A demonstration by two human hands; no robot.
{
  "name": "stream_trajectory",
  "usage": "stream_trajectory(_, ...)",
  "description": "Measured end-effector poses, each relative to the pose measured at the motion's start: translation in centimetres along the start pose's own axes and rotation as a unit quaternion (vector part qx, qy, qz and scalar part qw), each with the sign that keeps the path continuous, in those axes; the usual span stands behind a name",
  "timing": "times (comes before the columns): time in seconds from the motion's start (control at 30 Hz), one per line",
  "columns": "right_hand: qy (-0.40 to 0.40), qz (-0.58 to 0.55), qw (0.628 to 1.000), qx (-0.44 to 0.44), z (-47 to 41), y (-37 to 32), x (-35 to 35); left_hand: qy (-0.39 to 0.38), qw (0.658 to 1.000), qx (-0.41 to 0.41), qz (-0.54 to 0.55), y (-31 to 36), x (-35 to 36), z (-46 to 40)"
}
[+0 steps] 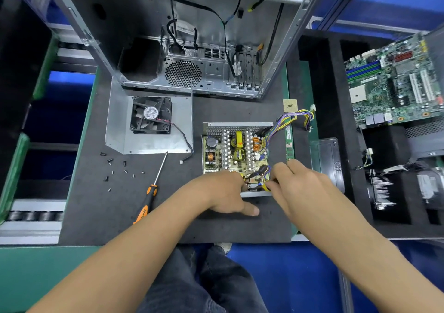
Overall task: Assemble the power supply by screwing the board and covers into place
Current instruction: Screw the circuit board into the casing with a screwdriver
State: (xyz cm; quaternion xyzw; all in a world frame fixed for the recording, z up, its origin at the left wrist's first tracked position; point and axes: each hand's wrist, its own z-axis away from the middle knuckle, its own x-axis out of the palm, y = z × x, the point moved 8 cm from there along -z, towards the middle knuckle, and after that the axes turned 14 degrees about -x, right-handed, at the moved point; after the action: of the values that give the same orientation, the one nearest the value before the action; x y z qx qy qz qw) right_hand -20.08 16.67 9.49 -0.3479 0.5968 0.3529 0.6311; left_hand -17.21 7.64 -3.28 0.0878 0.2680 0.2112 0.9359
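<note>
Leftward on the dark surface (168, 221) lie loose screws (113, 166), then a screwdriver (150, 196), untouched, and above them the cover (125, 120) with its fan (151, 115): thin sheet metal, probably light but sharp-edged, best lifted by its folded sides. Right of these sits the case (236, 124) with the board (236, 153) inside, stiff yet fragile, crowded with coils and capacitors; better held by the metal walls than by any component. The left hand (228, 192) rests at the case's near edge, fingers curled under, thumb out; whether this grip pinches anything I cannot tell. The right hand (298, 183) pinches wires (265, 171) at the board's near right corner. Both hands touch the case's near rim.
</note>
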Motion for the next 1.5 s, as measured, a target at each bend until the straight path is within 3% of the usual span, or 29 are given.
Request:
stream_trajectory(0.6,-0.081,0.034,0.996,-0.007,0.2,-0.1,0.9,-0.035,0.996,0.011,0.078,-0.5,0.4,-1.0)
stream_trajectory(0.8,-0.051,0.006,0.999,0.020,0.1,0.1,0.4,-0.037,0.995,0.007,0.093,-0.6,0.5,-1.1)
stream_trajectory(1.5,-0.217,0.013,0.976,-0.024,-0.3,-0.9,0.4,-0.084,0.978,-0.009,0.192,-0.8,1.0,-1.4)
